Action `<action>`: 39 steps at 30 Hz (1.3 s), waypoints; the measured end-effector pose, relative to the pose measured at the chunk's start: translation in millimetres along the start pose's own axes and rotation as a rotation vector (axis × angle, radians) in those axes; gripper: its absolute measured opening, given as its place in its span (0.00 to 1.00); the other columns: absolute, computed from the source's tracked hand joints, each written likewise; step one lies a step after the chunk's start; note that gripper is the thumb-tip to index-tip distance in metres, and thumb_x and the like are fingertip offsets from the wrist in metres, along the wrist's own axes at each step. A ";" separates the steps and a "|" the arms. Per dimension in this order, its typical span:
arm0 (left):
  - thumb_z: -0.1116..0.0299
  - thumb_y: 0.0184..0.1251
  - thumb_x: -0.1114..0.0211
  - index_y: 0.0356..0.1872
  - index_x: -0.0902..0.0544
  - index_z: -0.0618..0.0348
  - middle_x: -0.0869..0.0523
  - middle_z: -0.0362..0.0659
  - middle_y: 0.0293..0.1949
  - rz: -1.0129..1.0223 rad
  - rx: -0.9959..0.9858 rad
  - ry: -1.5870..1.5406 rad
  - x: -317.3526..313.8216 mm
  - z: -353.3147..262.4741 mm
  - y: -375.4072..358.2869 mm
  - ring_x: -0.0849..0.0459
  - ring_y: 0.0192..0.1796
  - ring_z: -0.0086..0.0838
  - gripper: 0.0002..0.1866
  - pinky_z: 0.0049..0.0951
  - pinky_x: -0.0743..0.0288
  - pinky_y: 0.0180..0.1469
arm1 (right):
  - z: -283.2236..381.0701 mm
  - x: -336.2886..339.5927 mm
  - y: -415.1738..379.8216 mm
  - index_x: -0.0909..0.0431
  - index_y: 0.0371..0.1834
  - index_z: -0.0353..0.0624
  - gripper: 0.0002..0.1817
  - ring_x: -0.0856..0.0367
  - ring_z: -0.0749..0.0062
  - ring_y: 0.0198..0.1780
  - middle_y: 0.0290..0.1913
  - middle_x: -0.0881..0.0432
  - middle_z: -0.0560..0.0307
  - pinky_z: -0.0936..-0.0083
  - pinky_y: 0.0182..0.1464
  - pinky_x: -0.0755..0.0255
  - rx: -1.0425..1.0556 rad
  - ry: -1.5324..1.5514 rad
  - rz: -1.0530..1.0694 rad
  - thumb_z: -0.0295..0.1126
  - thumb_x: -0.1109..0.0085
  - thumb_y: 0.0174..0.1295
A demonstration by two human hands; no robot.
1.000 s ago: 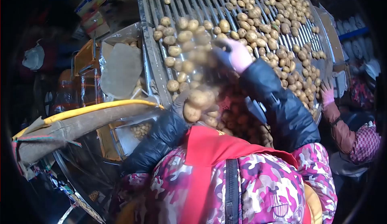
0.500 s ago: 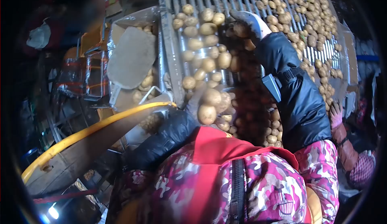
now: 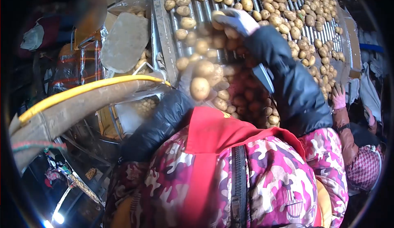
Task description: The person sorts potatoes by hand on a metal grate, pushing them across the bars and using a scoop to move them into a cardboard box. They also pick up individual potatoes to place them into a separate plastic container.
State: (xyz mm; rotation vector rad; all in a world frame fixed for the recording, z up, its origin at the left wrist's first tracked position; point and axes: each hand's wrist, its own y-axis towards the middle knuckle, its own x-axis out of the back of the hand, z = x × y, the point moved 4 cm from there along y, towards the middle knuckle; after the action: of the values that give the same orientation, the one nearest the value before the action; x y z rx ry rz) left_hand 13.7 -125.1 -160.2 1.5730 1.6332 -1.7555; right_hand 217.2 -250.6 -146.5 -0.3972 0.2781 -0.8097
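My left hand (image 3: 186, 77), gloved and smeared by motion, is low in front of my chest. It cradles several potatoes (image 3: 200, 88), which look larger and nearer than the rest. My right hand (image 3: 240, 21), in a pale glove, reaches over the slatted conveyor (image 3: 169, 49). Its fingers curl over a potato (image 3: 217, 17), partly hiding it. Between my hands, blurred potatoes (image 3: 201, 46) lie on the metal bars. More potatoes (image 3: 249, 97) sit in shadow under my right forearm.
Many potatoes (image 3: 301, 16) cover the conveyor's right side. A potato-filled box with a grey oval panel (image 3: 125, 43) stands at left. A yellow-edged chute (image 3: 94, 87) runs beside my left arm. Another person's gloved hand (image 3: 339, 97) rests by the conveyor's right edge.
My right hand has shifted left and now curls over a paler potato. My left hand still carries its potatoes, slightly up and left in view. Potatoes on the bars have shifted.
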 end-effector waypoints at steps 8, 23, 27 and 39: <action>0.63 0.73 0.30 0.61 0.20 0.58 0.14 0.50 0.58 0.027 0.053 0.057 15.9 13.1 4.6 0.10 0.52 0.43 0.20 0.40 0.10 0.42 | -83.4 -46.6 -159.4 0.22 0.63 0.59 0.27 0.17 0.56 0.53 0.55 0.16 0.55 0.52 0.57 0.23 -0.335 0.829 -0.081 0.60 0.44 0.70; 0.58 0.72 0.36 0.63 0.19 0.57 0.15 0.49 0.59 0.048 -0.679 0.649 98.3 -114.7 -148.7 0.13 0.59 0.39 0.23 0.38 0.15 0.55 | -55.3 -96.9 -69.6 0.20 0.55 0.42 0.19 0.13 0.62 0.49 0.50 0.14 0.53 0.61 0.50 0.16 -0.146 0.726 0.145 0.46 0.45 0.77; 0.62 0.78 0.41 0.64 0.21 0.64 0.16 0.52 0.61 -0.006 -0.698 0.549 152.2 -159.2 -118.6 0.15 0.62 0.40 0.21 0.39 0.17 0.63 | -11.2 -119.6 5.3 0.20 0.56 0.45 0.19 0.15 0.64 0.44 0.47 0.15 0.56 0.64 0.46 0.18 -0.130 0.634 0.249 0.48 0.43 0.75; 0.58 0.73 0.32 0.51 0.15 0.59 0.11 0.48 0.47 -0.293 -0.624 -0.559 189.3 -85.9 -168.4 0.10 0.49 0.42 0.15 0.50 0.08 0.48 | -16.0 -188.6 -3.4 0.26 0.71 0.44 0.27 0.20 0.61 0.64 0.63 0.17 0.53 0.60 0.67 0.27 -0.108 0.459 0.168 0.50 0.46 0.78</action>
State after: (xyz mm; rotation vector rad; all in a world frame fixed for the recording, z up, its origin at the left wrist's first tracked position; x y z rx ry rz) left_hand -144.5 86.1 -204.3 0.5319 1.8940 -1.4054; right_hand 84.4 -115.9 -142.4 -0.2799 0.7751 -0.7148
